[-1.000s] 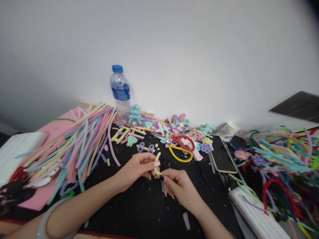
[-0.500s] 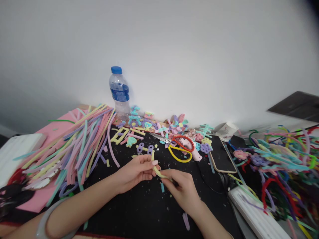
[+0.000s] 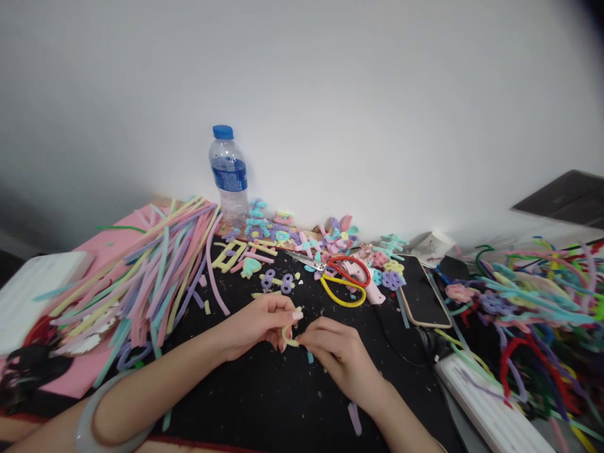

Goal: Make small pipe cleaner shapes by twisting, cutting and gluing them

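Observation:
A short yellow fuzzy stem (image 3: 289,340), bent into a curve, is held between both hands above the black mat (image 3: 264,402). My left hand (image 3: 264,324) pinches its upper part between thumb and fingers. The fingertips of my right hand (image 3: 337,352) close on its lower right end. Just beyond the hands lies a purple looped piece (image 3: 277,281) with yellow bits. Scissors with red and yellow handles (image 3: 344,280) rest behind my right hand, blades pointing left.
Pastel stems (image 3: 165,270) heap on pink paper at the left, near a white box (image 3: 42,289). A bottle (image 3: 229,173) stands by the wall. Finished shapes (image 3: 335,236) line the back. Phone (image 3: 425,292), power strip (image 3: 491,402) and tangled stems (image 3: 533,302) lie right.
The yellow stem is now bent into a tighter curve. My right hand's fingers have shifted slightly left to the stem's end, and the whole view has moved a little.

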Tool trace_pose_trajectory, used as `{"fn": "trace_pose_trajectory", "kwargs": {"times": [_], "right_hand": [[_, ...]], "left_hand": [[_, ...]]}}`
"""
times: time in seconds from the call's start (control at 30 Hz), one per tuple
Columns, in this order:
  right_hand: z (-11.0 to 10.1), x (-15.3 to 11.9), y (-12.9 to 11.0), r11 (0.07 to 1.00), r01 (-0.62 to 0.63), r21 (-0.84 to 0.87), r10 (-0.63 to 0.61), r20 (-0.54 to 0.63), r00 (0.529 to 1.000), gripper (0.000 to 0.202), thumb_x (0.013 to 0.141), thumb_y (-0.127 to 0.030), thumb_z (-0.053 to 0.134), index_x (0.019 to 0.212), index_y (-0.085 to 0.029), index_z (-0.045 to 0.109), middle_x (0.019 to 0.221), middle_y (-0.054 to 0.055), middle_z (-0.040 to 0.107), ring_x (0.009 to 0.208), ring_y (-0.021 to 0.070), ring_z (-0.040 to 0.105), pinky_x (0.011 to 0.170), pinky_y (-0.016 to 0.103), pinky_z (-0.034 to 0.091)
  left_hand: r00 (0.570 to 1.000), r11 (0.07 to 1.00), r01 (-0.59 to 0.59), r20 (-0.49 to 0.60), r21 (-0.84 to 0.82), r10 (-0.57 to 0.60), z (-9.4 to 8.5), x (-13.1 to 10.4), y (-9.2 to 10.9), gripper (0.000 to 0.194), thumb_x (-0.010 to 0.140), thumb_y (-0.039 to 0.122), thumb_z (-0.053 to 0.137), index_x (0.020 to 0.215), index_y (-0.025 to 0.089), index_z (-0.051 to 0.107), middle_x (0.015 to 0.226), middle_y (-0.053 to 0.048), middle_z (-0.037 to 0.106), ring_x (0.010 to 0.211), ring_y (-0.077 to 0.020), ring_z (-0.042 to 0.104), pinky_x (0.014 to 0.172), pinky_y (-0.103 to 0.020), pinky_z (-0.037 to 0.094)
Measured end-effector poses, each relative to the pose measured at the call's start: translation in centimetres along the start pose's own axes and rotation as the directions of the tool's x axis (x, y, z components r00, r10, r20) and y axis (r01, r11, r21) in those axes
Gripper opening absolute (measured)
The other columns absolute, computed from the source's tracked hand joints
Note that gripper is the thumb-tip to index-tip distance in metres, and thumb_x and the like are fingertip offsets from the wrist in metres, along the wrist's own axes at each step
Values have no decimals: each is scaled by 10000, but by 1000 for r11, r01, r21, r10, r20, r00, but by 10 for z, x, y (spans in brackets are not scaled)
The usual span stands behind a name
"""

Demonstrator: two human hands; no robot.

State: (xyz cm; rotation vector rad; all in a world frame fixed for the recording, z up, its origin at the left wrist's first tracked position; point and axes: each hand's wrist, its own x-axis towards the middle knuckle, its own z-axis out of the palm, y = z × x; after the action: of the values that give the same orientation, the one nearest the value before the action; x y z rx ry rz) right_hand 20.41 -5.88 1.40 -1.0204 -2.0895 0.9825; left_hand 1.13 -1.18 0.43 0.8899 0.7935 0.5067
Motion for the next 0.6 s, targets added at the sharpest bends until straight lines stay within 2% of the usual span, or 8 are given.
{"fn": "trace_pose_trajectory", "kwargs": {"times": [0.17, 0.2, 0.3, 0.33, 0.4, 0.47, 0.53, 0.6], "right_hand": [[0, 2, 7, 995, -18, -98, 10, -86, 996, 253, 925, -206, 446, 991, -206, 690, 871, 70, 591, 743, 154, 566, 635, 258, 440], [1, 3, 8, 993, -23, -115, 11, -107, 994, 245, 924, -211, 453, 977, -207, 693, 862, 69, 597, 740, 156, 566, 635, 262, 440], [5, 8, 12, 986, -18, -169, -6, -140, 990, 191, 901, -219, 509, 897, -208, 700, 795, 56, 624, 732, 167, 556, 651, 278, 436], [7, 10, 13, 982, -18, -186, -9, -146, 989, 168, 888, -215, 533, 861, -206, 699, 765, 50, 628, 726, 171, 549, 653, 283, 431], [12, 14, 14, 978, -32, -207, 1, -146, 989, 133, 864, -193, 569, 801, -201, 687, 721, 37, 627, 708, 170, 534, 650, 283, 419], [17, 16, 14, 976, -53, -209, 25, -136, 990, 124, 849, -161, 581, 776, -197, 675, 712, 29, 621, 702, 164, 533, 648, 275, 412], [21, 17, 13, 978, -69, -199, 46, -121, 992, 127, 842, -135, 576, 777, -193, 668, 721, 25, 613, 706, 159, 542, 651, 265, 411], [24, 17, 12, 979, -83, -185, 64, -105, 992, 135, 835, -114, 567, 778, -189, 663, 736, 23, 605, 709, 153, 552, 647, 253, 412]], "left_hand": [[963, 909, -152, -148, 388, 225, -4, -9, 20, 322, 833, 457, 527, 900, 149, 593, 833, -45, 674, 490, -115, 611, 441, -208, 414], [931, 863, -168, -211, 476, 297, -7, -13, 26, 327, 846, 454, 502, 947, 157, 594, 889, -52, 675, 485, -110, 602, 449, -217, 417], [759, 668, -124, -364, 733, 540, -20, -23, 45, 295, 850, 431, 480, 927, 172, 598, 769, -21, 665, 471, -108, 555, 484, -222, 403], [740, 602, -61, -369, 796, 563, -25, -26, 49, 289, 848, 429, 472, 841, 171, 601, 697, -11, 648, 465, -116, 544, 481, -223, 389], [800, 502, 84, -359, 861, 481, -35, -30, 53, 321, 818, 439, 486, 661, 175, 577, 573, -4, 612, 455, -139, 545, 473, -229, 371], [890, 473, 190, -354, 860, 287, -42, -31, 51, 356, 778, 455, 517, 552, 181, 543, 492, -9, 598, 421, -159, 556, 451, -235, 369], [933, 488, 239, -338, 840, 124, -45, -31, 45, 358, 754, 447, 536, 511, 185, 549, 452, -19, 601, 400, -171, 571, 434, -235, 378], [950, 520, 234, -307, 822, 59, -47, -30, 39, 342, 752, 422, 533, 506, 186, 566, 452, -28, 614, 400, -177, 586, 420, -230, 385]]}}
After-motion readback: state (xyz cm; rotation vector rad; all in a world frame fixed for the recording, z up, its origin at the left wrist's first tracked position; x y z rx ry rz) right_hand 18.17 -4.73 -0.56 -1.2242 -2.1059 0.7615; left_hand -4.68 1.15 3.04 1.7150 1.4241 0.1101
